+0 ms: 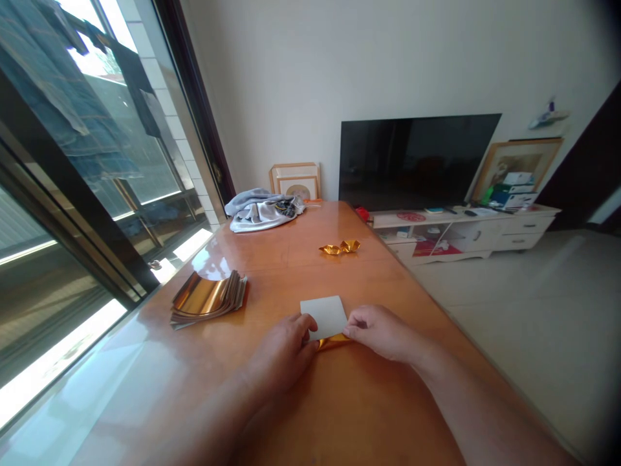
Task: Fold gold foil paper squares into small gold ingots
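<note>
Head view: sheet (pixel 324 315) on the near half of the table (pixel 388 414), lying between the two hands, pale side up, a gold strip (pixel 334 340) showing along its near edge. Left hand (pixel 292 338) at the sheet's left near corner: forefinger bent over the pale side, thumb at the gold edge, the corner pinched between. Right hand (pixel 377 329) at the right near corner: thumb and forefinger pressed together on the edge, other fingers curled in.

Left of the sheet, well apart from it: stack (pixel 208 299) of gold sheets, bowed, layers fanned at the right end. Farther off, toward the table's right edge: two folded gold pieces (pixel 340 248), side by side; cannot tell whether they touch. Far left end of table: grey cloth (pixel 264 212), heaped, with small frames (pixel 295 173) behind it.

Beyond, to the right: dark TV (pixel 412 162) above a white cabinet (pixel 478 236); boxes (pixel 513 193) at the cabinet's right end, large frame (pixel 495 162) leaning behind them. Left side: glass door (pixel 97 259), clothes (pixel 63 97) hanging beyond it.
</note>
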A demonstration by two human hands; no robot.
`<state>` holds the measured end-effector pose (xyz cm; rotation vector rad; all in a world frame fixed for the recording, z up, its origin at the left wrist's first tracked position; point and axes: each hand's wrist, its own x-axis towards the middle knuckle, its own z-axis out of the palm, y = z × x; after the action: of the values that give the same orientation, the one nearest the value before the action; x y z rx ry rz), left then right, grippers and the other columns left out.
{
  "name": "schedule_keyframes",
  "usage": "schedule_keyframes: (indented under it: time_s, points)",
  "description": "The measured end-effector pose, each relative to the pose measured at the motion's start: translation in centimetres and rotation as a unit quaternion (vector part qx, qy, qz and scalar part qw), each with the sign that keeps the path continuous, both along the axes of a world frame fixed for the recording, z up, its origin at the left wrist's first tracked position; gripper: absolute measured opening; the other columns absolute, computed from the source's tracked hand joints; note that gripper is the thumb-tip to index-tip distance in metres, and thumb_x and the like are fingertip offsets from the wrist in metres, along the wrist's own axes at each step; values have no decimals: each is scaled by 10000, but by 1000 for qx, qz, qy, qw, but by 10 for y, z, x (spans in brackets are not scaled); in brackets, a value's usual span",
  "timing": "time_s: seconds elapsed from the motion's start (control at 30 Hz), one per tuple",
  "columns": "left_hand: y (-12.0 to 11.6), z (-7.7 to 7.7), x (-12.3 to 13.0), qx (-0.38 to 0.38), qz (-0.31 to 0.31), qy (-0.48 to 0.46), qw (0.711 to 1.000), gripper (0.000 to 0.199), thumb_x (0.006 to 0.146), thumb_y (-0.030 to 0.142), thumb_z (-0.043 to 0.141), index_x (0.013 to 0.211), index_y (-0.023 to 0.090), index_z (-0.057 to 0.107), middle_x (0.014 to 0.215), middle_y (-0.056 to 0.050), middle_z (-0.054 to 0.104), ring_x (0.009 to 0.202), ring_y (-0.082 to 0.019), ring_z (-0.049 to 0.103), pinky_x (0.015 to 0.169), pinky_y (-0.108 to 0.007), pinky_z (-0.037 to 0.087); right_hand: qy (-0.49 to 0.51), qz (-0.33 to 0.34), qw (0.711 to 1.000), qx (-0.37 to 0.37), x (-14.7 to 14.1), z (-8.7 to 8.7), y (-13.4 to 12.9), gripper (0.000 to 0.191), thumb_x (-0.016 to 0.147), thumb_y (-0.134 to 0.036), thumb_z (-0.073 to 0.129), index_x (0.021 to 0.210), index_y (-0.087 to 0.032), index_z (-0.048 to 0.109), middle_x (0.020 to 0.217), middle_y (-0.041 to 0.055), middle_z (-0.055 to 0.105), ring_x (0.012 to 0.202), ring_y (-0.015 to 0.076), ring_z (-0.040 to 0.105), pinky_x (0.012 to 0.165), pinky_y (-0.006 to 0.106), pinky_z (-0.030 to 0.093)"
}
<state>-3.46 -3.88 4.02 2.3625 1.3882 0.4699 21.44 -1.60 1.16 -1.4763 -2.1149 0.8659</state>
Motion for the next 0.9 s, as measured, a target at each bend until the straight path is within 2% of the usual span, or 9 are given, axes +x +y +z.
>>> schedule_keyframes:
  time_s: [0.07, 0.13, 0.3, 0.4, 0.53, 0.63, 0.73, 0.9]
  points:
    - [-8, 7, 5, 60, -11, 31, 998, 209, 868, 187, 562, 1068, 206, 619, 1069, -70, 617, 977, -228, 556, 834, -331, 443, -5, -9, 1000, 1, -1, 0, -1, 231, 850, -366, 612, 719, -176, 625, 686, -28, 633, 599, 112, 504, 549, 225, 315]
    - [-17, 14, 11, 95, -37, 69, 992, 215, 915, 173, 502, 1084, 222, 626, 1074, -73, 602, 1013, -237, 539, 872, -354, 445, -10, -13, 1000, 3, -2, 0, -1, 233, 849, -365, 613, 714, -176, 626, 679, -25, 639, 598, 113, 509, 541, 227, 304]
    - [-32, 24, 23, 89, -109, 125, 982, 208, 956, 167, 457, 1003, 224, 651, 1028, -62, 635, 947, -223, 552, 853, -352, 464, -19, -32, 999, 21, -3, 1, -1, 232, 850, -366, 605, 712, -180, 627, 708, -15, 662, 626, 119, 532, 545, 227, 298]
    - [-33, 22, 26, 79, -133, 135, 979, 225, 963, 188, 460, 1075, 219, 653, 1113, -74, 654, 978, -232, 569, 895, -371, 469, -14, -47, 998, 33, -3, 1, 0, 236, 858, -376, 595, 727, -184, 635, 722, -8, 672, 642, 126, 545, 562, 229, 316]
    - [-34, 18, 27, 74, -133, 144, 978, 273, 967, 203, 447, 1137, 209, 661, 1184, -107, 660, 1040, -249, 590, 965, -398, 452, -8, -57, 998, 39, -4, -1, 1, 235, 866, -383, 586, 753, -187, 651, 736, -2, 681, 650, 134, 554, 564, 232, 323]
    - [-39, 15, 29, 66, -127, 136, 980, 303, 945, 225, 492, 1200, 206, 655, 1264, -121, 650, 1156, -276, 578, 1029, -417, 422, -14, -51, 998, 26, -4, -1, 0, 227, 859, -380, 596, 752, -189, 654, 735, -3, 689, 641, 132, 555, 560, 231, 320]
    - [-46, 13, 32, 58, -116, 131, 983, 418, 894, 314, 598, 1298, 207, 623, 1396, -133, 588, 1294, -321, 508, 1110, -445, 364, -24, -54, 998, 13, -4, 0, -2, 222, 848, -380, 613, 744, -190, 657, 730, -2, 694, 640, 133, 563, 552, 232, 313]
    - [-50, 7, 33, 35, -110, 134, 984, 592, 859, 490, 641, 1371, 197, 594, 1475, -149, 528, 1351, -360, 469, 1153, -494, 322, -38, -61, 997, 7, -3, 4, -5, 195, 839, -365, 626, 751, -196, 670, 745, 0, 708, 654, 139, 574, 557, 241, 308]
